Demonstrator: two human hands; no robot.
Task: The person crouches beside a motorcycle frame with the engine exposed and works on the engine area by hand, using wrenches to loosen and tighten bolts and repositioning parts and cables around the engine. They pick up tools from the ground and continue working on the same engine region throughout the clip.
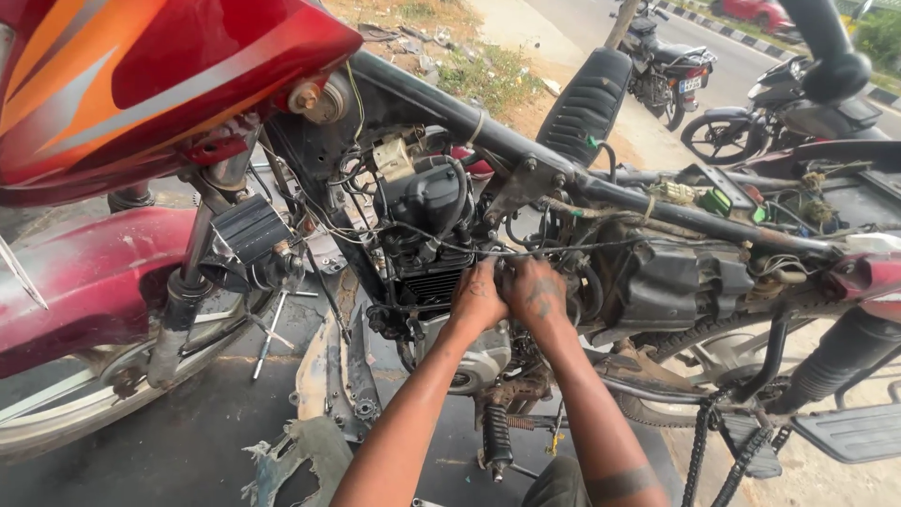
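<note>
Reaching into the engine [427, 235], both hands [507, 296] seemingly touching.

Head view, looking down, close on stripped motorcycle [526, 188], perhaps crouched

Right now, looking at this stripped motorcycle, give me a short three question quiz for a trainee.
1. True or false: both hands, the left hand and the right hand, are at the engine under the frame tube.
2. What colour is the fuel tank? A green, B red, C white.
3. What hangs loose at lower right?

Key:
1. True.
2. B.
3. The drive chain.
</note>
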